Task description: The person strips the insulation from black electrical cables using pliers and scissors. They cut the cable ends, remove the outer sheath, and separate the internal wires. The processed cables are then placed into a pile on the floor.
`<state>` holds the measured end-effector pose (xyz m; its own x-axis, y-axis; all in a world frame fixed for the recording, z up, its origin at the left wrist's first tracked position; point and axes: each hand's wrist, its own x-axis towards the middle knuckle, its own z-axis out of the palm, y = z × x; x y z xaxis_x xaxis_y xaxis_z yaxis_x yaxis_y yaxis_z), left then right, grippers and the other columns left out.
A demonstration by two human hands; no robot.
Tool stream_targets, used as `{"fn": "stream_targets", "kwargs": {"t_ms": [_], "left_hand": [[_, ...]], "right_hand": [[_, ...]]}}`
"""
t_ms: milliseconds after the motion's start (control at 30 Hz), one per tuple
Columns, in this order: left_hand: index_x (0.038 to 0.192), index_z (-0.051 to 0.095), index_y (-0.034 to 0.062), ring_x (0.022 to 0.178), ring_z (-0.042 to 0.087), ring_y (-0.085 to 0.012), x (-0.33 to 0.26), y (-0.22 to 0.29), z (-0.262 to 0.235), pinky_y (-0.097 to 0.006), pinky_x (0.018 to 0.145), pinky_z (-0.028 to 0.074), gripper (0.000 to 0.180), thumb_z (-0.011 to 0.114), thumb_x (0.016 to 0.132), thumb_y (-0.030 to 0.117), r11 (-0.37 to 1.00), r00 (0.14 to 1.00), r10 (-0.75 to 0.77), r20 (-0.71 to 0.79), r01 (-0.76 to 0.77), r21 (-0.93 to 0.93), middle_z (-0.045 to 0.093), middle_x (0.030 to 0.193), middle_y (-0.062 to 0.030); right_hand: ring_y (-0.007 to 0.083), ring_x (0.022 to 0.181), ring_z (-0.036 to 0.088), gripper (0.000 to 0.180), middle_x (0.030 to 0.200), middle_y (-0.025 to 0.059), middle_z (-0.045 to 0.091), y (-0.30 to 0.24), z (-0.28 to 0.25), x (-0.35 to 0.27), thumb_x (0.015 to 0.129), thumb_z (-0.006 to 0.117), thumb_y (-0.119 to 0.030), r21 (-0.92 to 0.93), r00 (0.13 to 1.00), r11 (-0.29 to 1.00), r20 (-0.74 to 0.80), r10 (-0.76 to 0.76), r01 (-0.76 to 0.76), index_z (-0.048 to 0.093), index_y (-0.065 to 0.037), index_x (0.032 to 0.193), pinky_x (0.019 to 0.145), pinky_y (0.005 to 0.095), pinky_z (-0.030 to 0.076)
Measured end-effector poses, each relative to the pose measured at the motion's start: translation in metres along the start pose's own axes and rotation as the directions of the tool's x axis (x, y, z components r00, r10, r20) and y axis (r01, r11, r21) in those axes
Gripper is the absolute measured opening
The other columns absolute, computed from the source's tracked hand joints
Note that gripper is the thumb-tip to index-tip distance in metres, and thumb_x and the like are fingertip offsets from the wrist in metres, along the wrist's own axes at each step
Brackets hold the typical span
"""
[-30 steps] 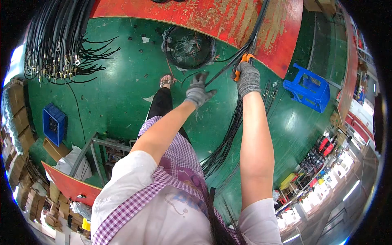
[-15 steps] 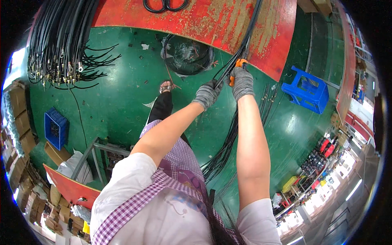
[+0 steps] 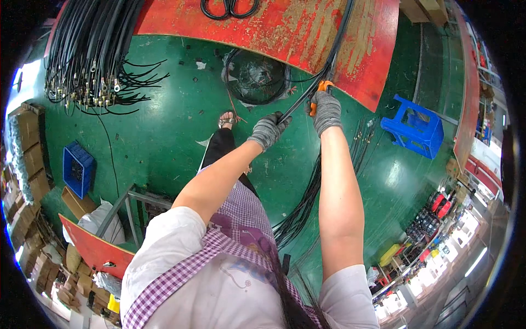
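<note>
Both hands wear grey knit gloves. My left hand [image 3: 269,130] is closed around the lower end of a bundle of black cables [image 3: 300,102], which slants up over the edge of the red worktable [image 3: 263,28]. To the right of the bundle, my right hand [image 3: 327,112] grips an orange-handled hand tool [image 3: 323,86]. The tool's head lies against the cables near the table's corner; its jaws cannot be made out.
Black cables with metal lugs [image 3: 101,82] hang at the far left. A cable coil [image 3: 255,79] lies on the green floor beneath the table edge. More black cables [image 3: 307,203] trail below my right hand. A blue stool [image 3: 413,129] stands right; a blue crate [image 3: 78,169], left.
My left hand has slid down and left along the cables, away from the tool. My right hand stays at nearly the same place with the tool. The view has shifted slightly.
</note>
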<state>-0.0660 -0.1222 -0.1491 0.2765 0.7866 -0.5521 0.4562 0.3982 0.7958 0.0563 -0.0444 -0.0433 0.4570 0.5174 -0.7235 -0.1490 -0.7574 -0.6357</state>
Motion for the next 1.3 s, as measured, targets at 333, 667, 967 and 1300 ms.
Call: {"fn": "stream_targets", "kwargs": {"t_ms": [333,667,967,1300], "left_hand": [[0.098,0.049,0.0026,0.062,0.05,-0.0138,-0.031,0.111,-0.039,-0.028,0.055,0.043,0.033,0.05,0.079,0.03,0.932,0.995,0.014,0.1,0.023,-0.362,0.056,0.075,-0.0076],[0.1,0.046,0.0053,0.053,0.045,-0.0099,-0.041,0.103,-0.057,-0.026,0.05,0.045,0.025,0.042,0.084,0.023,0.655,0.913,-0.04,0.407,0.332,-0.679,0.046,0.061,-0.0009],[0.084,0.05,0.0093,0.045,0.037,-0.0084,-0.049,0.106,-0.05,-0.024,0.04,0.034,0.02,0.043,0.083,0.027,0.711,0.918,-0.226,0.325,0.384,-0.589,0.04,0.055,0.0028],[0.101,0.047,0.0067,0.067,0.052,-0.0122,-0.011,0.139,-0.066,-0.025,0.064,0.044,0.022,0.043,0.083,0.019,0.708,0.888,-0.186,0.421,0.418,-0.57,0.056,0.08,-0.0021]], "right_hand": [[0.0189,0.046,0.045,0.013,0.057,0.0062,0.048,-0.001,-0.003,0.002,0.067,0.049,-0.016,-0.205,0.994,0.973,-0.01,-0.108,0.103,0.051,-0.003,0.071,0.043,0.0301,0.038],[0.0172,0.043,0.045,0.017,0.051,0.0053,0.046,0.008,-0.001,0.009,0.065,0.049,-0.02,-0.162,0.994,0.981,0.007,-0.112,0.111,0.052,-0.003,0.066,0.043,0.0315,0.036],[0.0198,0.049,0.048,0.019,0.055,0.0078,0.049,-0.001,0.0,0.002,0.065,0.051,-0.021,-0.335,0.993,0.938,-0.035,-0.113,0.095,0.053,-0.003,0.07,0.048,0.0327,0.038],[0.0271,0.067,0.055,0.026,0.069,0.0161,0.056,0.03,-0.007,0.04,0.067,0.049,-0.023,-0.481,0.99,0.874,-0.072,-0.12,0.071,0.056,-0.001,0.08,0.059,0.0345,0.041]]}}
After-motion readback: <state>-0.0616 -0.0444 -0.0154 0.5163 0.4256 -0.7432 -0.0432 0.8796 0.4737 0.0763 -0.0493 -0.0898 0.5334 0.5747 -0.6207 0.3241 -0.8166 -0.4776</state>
